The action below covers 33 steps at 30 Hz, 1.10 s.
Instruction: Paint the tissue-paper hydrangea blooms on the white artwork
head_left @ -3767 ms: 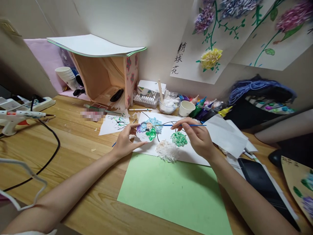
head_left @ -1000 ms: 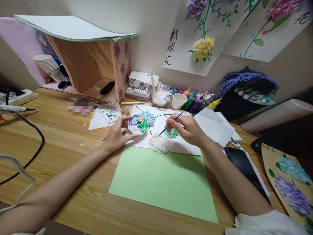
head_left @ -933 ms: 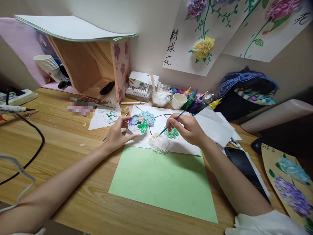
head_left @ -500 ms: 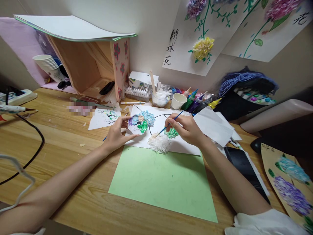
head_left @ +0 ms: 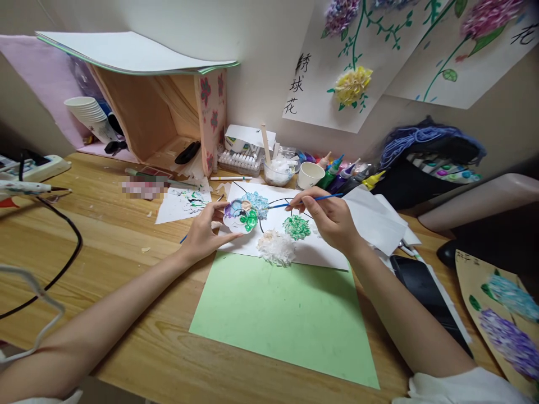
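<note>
My left hand (head_left: 209,229) grips a small flower-shaped paint palette (head_left: 238,221) by its edge; purple, blue, peach and green paint lie in its wells. Between the fingers of my right hand (head_left: 328,219) is a thin blue paintbrush (head_left: 286,205), its tip close to the palette's right edge. Under both hands lies a white sheet (head_left: 324,255) with black stem lines. On it are a light blue paper flower (head_left: 257,203), a green paper flower (head_left: 297,227) and a white paper flower (head_left: 277,248) with a little peach colour on its upper left.
A green sheet (head_left: 286,320) lies in front. Behind stand a paper cup (head_left: 310,175), a bowl of white scraps (head_left: 279,171) and paint bottles (head_left: 337,175). A phone (head_left: 425,297) is at right; a hot glue gun (head_left: 29,188) with black cable is at left.
The brush has moved from the white flower up and left to the palette, and now lies flatter in my right hand. My left hand keeps the palette in place. The view has shifted slightly.
</note>
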### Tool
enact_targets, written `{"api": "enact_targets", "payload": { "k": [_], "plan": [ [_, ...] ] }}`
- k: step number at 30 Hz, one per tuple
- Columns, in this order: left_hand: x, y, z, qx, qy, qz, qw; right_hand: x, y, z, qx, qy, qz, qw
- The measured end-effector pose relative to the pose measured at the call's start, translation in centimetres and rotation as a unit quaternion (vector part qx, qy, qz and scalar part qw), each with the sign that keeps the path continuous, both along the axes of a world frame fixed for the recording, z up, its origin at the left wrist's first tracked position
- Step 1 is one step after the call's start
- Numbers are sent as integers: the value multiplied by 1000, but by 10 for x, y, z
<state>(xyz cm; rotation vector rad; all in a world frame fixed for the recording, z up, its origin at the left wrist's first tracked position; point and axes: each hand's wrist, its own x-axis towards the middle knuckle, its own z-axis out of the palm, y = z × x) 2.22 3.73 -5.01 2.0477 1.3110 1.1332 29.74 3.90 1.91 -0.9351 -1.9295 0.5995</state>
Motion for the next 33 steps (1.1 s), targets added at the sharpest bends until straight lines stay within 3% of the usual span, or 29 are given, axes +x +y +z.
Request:
{"api": "enact_targets", "payload": {
  "k": [8, 25, 33],
  "plan": [
    [0, -2, 0, 30, 30, -20, 999, -6, 2, -5, 21, -57, 34, 998],
    [-1, -1, -1, 42, 35, -20, 998, -5, 1, -2, 32, -74, 32, 996],
    [0, -2, 1, 31, 25, -12, 999, 1, -3, 6, 18, 75, -1, 997]
  ]
}}
